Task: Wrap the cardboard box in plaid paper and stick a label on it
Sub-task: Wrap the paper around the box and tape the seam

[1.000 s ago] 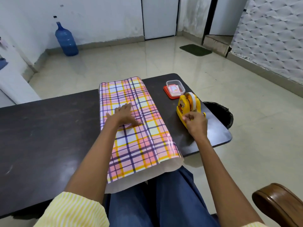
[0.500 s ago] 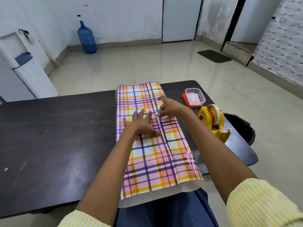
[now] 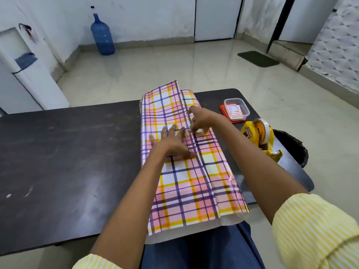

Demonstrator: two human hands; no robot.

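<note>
A dark, matte rectangular surface (image 3: 58,162) carries a long parcel of glossy plaid paper in pink, yellow and purple (image 3: 194,181). The paper is folded over lengthwise, with an overlapping seam running along its top. Its near end hangs past the surface's near edge and shows a white underside. The cardboard box is hidden inside the paper. A black waste bin (image 3: 291,146) stands beyond the right edge of the surface. A yellow plastic tape dispenser (image 3: 258,136) sits near that edge, well apart from the parcel. The left hand (image 3: 172,142) lies flat on the paper just left of the seam, fingers straight and spread. The right hand (image 3: 202,119) arches over the seam, thumb and forefinger tips down on it — whether they pinch anything I cannot tell. A small clear plastic tub on a red lid (image 3: 236,109) sits beyond the dispenser.
</note>
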